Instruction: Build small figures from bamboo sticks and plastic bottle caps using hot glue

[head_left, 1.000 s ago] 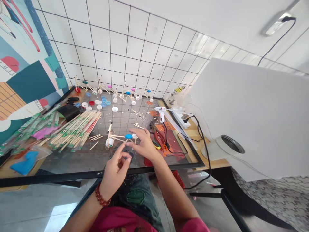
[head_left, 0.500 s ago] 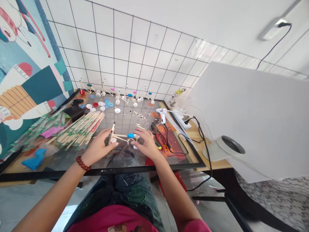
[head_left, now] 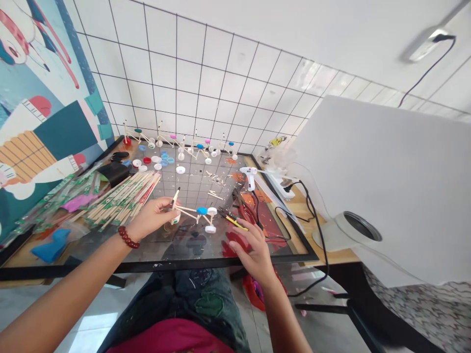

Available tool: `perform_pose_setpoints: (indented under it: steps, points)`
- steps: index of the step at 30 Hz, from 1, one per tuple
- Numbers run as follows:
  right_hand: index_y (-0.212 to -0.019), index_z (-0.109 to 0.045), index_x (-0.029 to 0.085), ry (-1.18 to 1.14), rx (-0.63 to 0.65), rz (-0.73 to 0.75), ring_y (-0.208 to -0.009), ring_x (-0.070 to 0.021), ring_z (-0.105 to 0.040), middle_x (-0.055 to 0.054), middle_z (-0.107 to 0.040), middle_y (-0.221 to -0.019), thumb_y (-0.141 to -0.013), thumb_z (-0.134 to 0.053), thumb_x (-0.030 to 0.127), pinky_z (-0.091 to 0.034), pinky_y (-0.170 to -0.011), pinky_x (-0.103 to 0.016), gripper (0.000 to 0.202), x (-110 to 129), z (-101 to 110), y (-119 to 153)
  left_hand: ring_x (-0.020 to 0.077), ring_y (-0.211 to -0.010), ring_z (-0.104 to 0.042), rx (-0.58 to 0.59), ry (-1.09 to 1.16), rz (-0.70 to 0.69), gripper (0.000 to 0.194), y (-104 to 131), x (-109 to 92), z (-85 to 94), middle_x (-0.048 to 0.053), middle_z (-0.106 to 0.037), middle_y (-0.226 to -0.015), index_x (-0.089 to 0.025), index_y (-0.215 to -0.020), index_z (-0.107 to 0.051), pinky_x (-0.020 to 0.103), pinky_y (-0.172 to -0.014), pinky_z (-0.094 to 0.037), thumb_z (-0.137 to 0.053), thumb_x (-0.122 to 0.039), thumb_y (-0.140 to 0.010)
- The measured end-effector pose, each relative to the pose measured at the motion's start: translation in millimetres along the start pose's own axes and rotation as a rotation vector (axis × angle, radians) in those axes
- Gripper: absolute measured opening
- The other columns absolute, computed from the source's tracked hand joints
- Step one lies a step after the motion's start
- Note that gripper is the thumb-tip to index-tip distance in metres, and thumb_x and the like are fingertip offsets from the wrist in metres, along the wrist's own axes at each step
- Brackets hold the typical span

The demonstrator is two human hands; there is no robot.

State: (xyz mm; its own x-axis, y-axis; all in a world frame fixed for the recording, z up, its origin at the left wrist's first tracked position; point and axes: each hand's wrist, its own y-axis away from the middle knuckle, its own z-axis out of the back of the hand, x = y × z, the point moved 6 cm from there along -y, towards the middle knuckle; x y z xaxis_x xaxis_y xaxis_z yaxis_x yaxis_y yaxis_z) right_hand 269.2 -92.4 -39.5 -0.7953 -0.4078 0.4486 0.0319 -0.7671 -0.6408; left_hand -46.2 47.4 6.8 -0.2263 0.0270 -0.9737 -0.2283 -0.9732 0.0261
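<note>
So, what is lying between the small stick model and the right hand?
The head view shows a yellow tool between the stick model and the right hand, one end close to the hand.

Six models: five behind, one in front. Discs: three blue, two pink, one dark green. One glue gun, one power strip, one loose red cap. Bundled sticks uncountable.
</note>
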Motion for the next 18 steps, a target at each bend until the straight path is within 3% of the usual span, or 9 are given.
perform_pose_setpoints:
  steps: [7,12,15,18]
  points:
    - [-0.123,-0.08,0.029,0.093,-0.063,0.048,-0.121,-0.0294,-0.082,-0.011,-0.085,-0.131,-0.104,-0.073,0.03,-0.056,-0.116,-0.055,0.02,7,5,12,0.0265,-0.084,-0.075,-0.137,0.243,0.126,0.046,-18,-3,22.9,0.015,-0.085,-0.1,-0.018,-0.08,-0.086,0.04,-0.073,-0.063,-0.103,-0.047,-0.049]
    - [-0.111,-0.078,0.028,0.177,-0.038,0.14,-0.108,-0.0246,-0.083,-0.006,-0.088,-0.12,-0.106,-0.07,0.022,-0.054,-0.114,-0.052,0.012,31,-3,7,0.0279,-0.088,-0.074,-0.262,0.299,0.079,0.039,-47,-17,37.8,0.011,-0.08,-0.09,-0.018,-0.076,-0.081,0.038,-0.071,-0.061,-0.101,-0.041,-0.051]
    - [-0.111,-0.077,0.027,0.205,-0.043,0.133,-0.107,-0.0246,-0.082,-0.006,-0.087,-0.119,-0.107,-0.068,0.022,-0.057,-0.11,-0.05,0.01,36,-3,4,0.0275,-0.089,-0.073,-0.282,0.296,0.037,0.034,-79,-33,24.9,0.011,-0.078,-0.09,-0.016,-0.08,-0.08,0.038,-0.074,-0.06,-0.098,-0.035,-0.058]
    - [-0.113,-0.077,0.026,0.207,-0.06,0.121,-0.108,-0.0259,-0.082,-0.008,-0.087,-0.12,-0.106,-0.068,0.024,-0.06,-0.106,-0.049,0.011,36,-1,3,0.0237,-0.084,-0.07,-0.32,0.299,0.03,0.024,-119,-50,-1.2,0.009,-0.075,-0.085,-0.015,-0.079,-0.077,0.036,-0.073,-0.058,-0.093,-0.024,-0.064]
